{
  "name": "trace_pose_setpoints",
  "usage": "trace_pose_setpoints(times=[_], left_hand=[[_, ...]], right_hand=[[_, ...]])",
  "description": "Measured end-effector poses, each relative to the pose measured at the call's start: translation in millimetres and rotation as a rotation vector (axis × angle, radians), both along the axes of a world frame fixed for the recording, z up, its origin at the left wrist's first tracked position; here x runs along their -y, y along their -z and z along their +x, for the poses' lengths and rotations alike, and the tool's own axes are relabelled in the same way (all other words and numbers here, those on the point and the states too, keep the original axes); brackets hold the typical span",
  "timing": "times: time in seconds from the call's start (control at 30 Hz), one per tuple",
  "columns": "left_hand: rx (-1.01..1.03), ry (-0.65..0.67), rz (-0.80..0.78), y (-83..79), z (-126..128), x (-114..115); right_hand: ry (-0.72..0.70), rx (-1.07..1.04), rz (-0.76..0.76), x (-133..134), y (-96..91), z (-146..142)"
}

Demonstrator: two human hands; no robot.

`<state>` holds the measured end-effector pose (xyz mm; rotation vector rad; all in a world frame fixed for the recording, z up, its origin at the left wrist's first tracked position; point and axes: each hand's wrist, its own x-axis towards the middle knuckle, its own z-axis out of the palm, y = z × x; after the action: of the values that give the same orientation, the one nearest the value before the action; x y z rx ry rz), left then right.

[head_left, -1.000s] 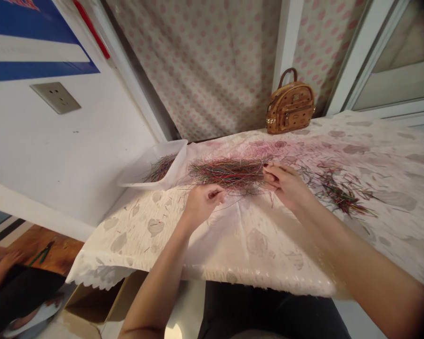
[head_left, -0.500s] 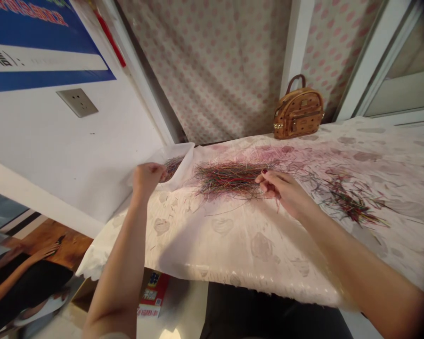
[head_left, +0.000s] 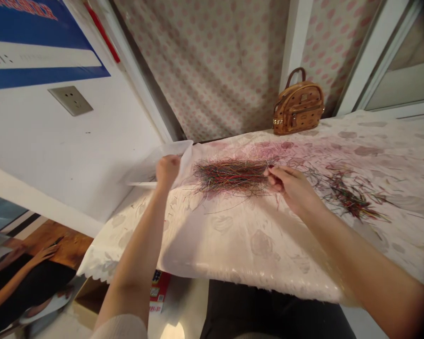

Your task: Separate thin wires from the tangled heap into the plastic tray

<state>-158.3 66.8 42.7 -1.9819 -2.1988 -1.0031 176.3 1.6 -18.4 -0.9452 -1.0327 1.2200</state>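
A dense bundle of thin multicoloured wires (head_left: 231, 176) lies across the patterned tablecloth (head_left: 233, 245). The fingertips of my right hand (head_left: 289, 186) pinch its right end, and a few strands hang below them. My left hand (head_left: 167, 172) is curled over the rim of a translucent plastic tray (head_left: 151, 165), hiding most of the tray and whatever lies in it. Whether those fingers hold any wires is hidden. Farther right, a looser scatter of coloured wires (head_left: 353, 200) lies on the cloth.
A tan studded mini backpack (head_left: 298, 108) stands at the table's far edge, against a polka-dot curtain (head_left: 205, 61). A white wall with a socket (head_left: 70, 100) runs along the left. A person's arm (head_left: 24, 268) shows below left, and a cardboard box (head_left: 92, 296) sits under the table edge.
My left hand has moved from the wire bundle to the tray, covering the wires seen there earlier. My right hand stays at the bundle's right end.
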Motion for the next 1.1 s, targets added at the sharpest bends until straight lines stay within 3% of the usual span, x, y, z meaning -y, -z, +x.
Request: trace_pose_setpoints(times=[0.03, 0.1, 0.17, 0.27, 0.33, 0.43, 0.5, 0.67, 0.9, 1.1], left_hand=[[-0.007, 0.06, 0.005, 6.9, 21, 8], [-0.003, 0.332, -0.009, 22.0, 69, 23], [-0.005, 0.5, -0.051, 37.1, 114, 35], [-0.17, 0.522, -0.07, 55.1, 162, 44], [-0.318, 0.49, -0.091, 62.6, 175, 47], [-0.421, 0.488, -0.107, 67.0, 174, 50], [-0.37, 0.484, -0.079, 66.4, 166, 51], [-0.031, 0.372, 0.091, 61.2, 145, 50], [0.333, 0.411, 0.298, 57.0, 132, 44], [0.512, 0.629, 0.097, 64.2, 142, 50]], right_hand=[[0.034, -0.02, -0.001, -2, 1.0, 1], [0.095, -0.048, 0.0, -5, 3.6, 3], [0.129, -0.069, 0.001, -7, 5.9, 4], [0.139, -0.094, -0.004, -9, 7.7, 5], [0.145, -0.099, -0.006, -10, 7.7, 5], [0.165, -0.109, -0.004, -10, 6.8, 5], [0.187, -0.115, 0.0, -10, 6.4, 4], [0.228, -0.051, 0.055, -10, 9.1, 2], [0.103, 0.175, 0.093, -8, 17.4, -5], [-0.058, 0.324, 0.173, -2, 16.5, -15]])
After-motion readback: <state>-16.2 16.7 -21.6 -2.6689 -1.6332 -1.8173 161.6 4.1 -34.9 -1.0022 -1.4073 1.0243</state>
